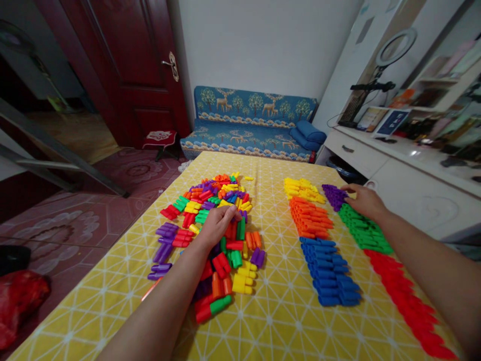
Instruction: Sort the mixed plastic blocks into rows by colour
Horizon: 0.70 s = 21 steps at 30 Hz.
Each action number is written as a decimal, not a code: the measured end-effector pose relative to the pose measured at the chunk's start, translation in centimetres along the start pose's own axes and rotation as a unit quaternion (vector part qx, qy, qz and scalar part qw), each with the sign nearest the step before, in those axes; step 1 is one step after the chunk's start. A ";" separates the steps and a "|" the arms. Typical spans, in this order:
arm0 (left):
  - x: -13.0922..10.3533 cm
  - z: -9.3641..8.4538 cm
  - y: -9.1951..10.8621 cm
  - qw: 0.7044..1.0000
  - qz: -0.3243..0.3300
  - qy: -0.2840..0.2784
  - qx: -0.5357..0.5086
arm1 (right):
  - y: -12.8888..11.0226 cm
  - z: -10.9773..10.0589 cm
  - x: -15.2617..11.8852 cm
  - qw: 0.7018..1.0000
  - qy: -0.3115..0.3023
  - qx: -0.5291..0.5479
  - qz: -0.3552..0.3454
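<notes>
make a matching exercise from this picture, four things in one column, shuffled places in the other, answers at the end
1. Left hand
2. Right hand
3. Orange bullet-shaped block group
4. Red block group

A. Between the yellow group and blue group
B. At the purple group
C. Adjoining the near end of the green group
D. At the mixed-colour block pile

Pairs: 1-D; 2-B; 3-A; 4-C

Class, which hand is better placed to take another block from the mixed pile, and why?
Probably the left hand: it is at the mixed pile, while the right hand is across the table at the purple blocks.
</notes>
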<state>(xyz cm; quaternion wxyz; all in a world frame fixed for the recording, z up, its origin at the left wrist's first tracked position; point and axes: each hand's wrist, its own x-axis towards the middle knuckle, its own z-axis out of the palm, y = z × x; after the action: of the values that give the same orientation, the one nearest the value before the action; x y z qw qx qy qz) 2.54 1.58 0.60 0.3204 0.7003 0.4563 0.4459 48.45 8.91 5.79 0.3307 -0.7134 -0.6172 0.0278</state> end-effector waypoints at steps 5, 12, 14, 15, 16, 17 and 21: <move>0.0 0.0 -0.3 1.000 0.006 -0.004 -0.003 | -6.0 3.1 -3.0 0.994 0.045 0.092 -0.031; 0.1 0.0 -0.5 0.998 0.041 0.022 0.048 | -18.3 9.3 -15.1 0.931 -0.058 0.357 -0.045; 0.1 0.0 -0.7 0.994 0.056 0.052 0.076 | -20.3 10.9 -18.0 0.933 -0.068 0.351 -0.035; 0.2 0.0 -0.8 0.992 0.059 0.069 0.083 | -21.0 11.7 -19.0 0.938 -0.066 0.340 -0.029; 0.2 -0.1 -1.0 0.991 0.058 0.087 0.087 | -21.5 12.4 -19.8 0.942 -0.064 0.328 -0.021; 0.3 -0.1 -1.1 0.990 0.055 0.100 0.089 | -21.8 13.1 -20.3 0.946 -0.063 0.318 -0.011; 0.3 -0.2 -1.2 0.991 0.050 0.068 0.102 | -22.5 15.0 -20.8 0.947 -0.079 0.312 -0.001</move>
<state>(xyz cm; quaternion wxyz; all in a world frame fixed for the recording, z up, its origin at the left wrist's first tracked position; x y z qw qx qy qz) 1.96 2.33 -0.28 0.1926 0.7190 0.4851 0.4589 17.40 -2.78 -2.22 0.4871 -0.5692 -0.6026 0.2749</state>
